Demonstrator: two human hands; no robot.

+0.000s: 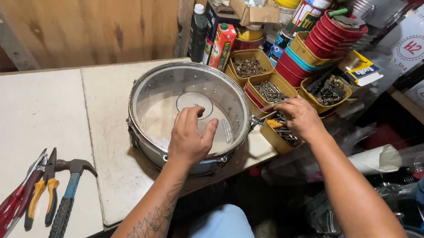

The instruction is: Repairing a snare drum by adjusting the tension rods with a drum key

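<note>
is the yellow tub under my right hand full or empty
Partly full. The yellow plastic tub beneath the right hand holds a layer of dark metal screws and fittings, below its rim.

A snare drum (pixel 163 100) with a clear head lies flat on the white table (pixel 21 114). The left hand (pixel 189 137) rests on the drum head, fingers bent. The right hand (pixel 300 116) reaches into a yellow tub of screws (pixel 277 138) just beside the drum rim. A hammer (pixel 67 193) and pliers (pixel 45 189) lie near the table's front edge.
</note>
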